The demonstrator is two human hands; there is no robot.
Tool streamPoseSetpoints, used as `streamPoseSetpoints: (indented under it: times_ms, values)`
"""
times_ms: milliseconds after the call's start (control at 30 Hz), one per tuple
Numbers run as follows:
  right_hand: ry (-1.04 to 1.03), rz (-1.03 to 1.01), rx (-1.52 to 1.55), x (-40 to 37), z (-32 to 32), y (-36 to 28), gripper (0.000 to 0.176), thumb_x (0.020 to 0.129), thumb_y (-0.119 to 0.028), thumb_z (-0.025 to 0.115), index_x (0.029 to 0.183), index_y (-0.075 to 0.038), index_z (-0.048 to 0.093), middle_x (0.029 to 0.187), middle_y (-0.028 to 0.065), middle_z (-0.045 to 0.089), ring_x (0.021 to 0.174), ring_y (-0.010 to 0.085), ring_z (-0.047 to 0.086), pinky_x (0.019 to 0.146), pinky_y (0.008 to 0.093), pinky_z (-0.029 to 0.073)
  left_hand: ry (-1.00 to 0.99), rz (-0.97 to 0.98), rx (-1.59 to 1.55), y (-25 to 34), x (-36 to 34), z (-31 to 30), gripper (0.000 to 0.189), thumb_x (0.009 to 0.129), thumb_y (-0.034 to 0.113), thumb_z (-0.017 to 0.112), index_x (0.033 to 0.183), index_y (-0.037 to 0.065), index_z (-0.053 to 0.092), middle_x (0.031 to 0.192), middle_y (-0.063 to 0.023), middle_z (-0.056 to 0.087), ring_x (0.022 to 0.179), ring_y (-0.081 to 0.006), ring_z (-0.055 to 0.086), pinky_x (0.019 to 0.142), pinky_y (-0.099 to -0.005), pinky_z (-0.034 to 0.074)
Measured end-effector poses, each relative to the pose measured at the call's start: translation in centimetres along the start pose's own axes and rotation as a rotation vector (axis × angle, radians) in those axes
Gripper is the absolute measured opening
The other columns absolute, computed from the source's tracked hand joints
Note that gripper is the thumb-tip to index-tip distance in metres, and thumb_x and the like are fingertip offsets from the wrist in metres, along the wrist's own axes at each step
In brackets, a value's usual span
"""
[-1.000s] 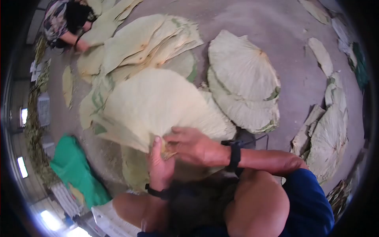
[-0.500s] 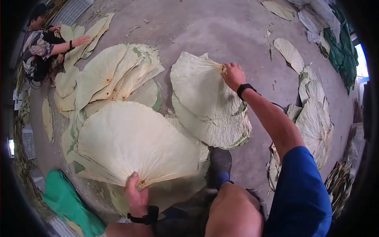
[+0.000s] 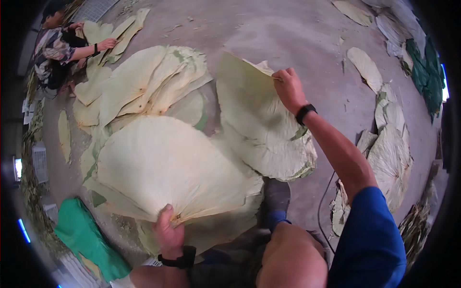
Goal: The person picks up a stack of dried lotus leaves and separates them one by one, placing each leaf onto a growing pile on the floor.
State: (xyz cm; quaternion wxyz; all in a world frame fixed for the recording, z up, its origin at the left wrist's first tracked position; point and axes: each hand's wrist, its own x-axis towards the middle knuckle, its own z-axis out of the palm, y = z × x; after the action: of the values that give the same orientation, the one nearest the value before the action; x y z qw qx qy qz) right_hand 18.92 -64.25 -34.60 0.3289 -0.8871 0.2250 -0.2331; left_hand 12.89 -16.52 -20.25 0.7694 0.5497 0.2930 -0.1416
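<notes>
Leaf (image 3: 249,115) tilts up, far edge in right hand (image 3: 288,89); left hand (image 3: 168,230) grips bundle (image 3: 168,168).

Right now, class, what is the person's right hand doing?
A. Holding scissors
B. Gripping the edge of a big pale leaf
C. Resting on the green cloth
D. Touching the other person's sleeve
B: the right hand pinches the raised edge of the top leaf on the pile in front, while the left hand grips a fan of leaves at its base.
</notes>
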Motion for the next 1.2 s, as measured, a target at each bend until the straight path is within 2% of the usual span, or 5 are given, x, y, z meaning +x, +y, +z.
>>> streamPoseSetpoints:
  times_ms: [333,567,800,967,1200]
  values:
    - [-0.857,-0.3,0.679,-18.1,-2.0,-25.7,0.029,0.102,-0.021,0.048,0.123,-0.003,0.058,0.131,0.0122,0.057,0.116,0.033,0.057,0.1,0.0374,0.047,-0.129,0.237,0.275,-0.1,-1.1,0.3,0.025,0.089,0.006,0.06,0.113,-0.003,0.061,0.109,-0.0128,0.065,0.1,-0.0254,0.065,0.089,-0.041,0.054]
    - [-0.562,-0.788,0.599,-18.8,-0.6,-25.7,0.036,0.096,-0.013,0.053,0.129,0.001,0.056,0.135,0.0151,0.056,0.124,0.0333,0.053,0.106,0.0406,0.044,-0.142,0.226,0.152,-0.7,-0.3,-2.2,0.027,0.089,0.007,0.059,0.114,-0.003,0.062,0.108,-0.0133,0.066,0.102,-0.0261,0.065,0.087,-0.0392,0.054]
    - [-0.699,-0.868,0.457,-22.6,2.1,-19.5,0.041,0.087,-0.013,0.061,0.126,-0.001,0.059,0.134,0.0146,0.059,0.127,0.0324,0.053,0.107,0.0423,0.044,0.227,0.845,1.449,4.1,0.9,-5.7,0.05,0.072,-0.003,0.07,0.121,0.0,0.062,0.107,-0.0206,0.068,0.104,-0.0362,0.066,0.089,-0.0425,0.053]
    - [-0.91,0.086,0.325,-16.2,1.2,-8.7,0.035,0.092,-0.023,0.06,0.12,-0.003,0.062,0.124,0.0184,0.062,0.116,0.0352,0.058,0.097,0.0453,0.048,0.356,1.032,1.284,6.9,-0.9,-6.0,0.052,0.077,-0.008,0.069,0.127,-0.004,0.059,0.116,-0.0254,0.064,0.111,-0.0361,0.063,0.095,-0.0416,0.051]
    - [-0.229,0.301,-0.425,-0.4,0.1,4.6,0.054,0.086,-0.026,0.069,0.135,-0.012,0.051,0.13,0.0132,0.058,0.123,0.0352,0.052,0.098,0.0522,0.046,0.159,0.659,0.415,6.8,-1.7,-2.2,0.027,0.089,-0.005,0.061,0.116,-0.003,0.063,0.108,-0.0137,0.064,0.097,-0.021,0.061,0.091,-0.0358,0.052]
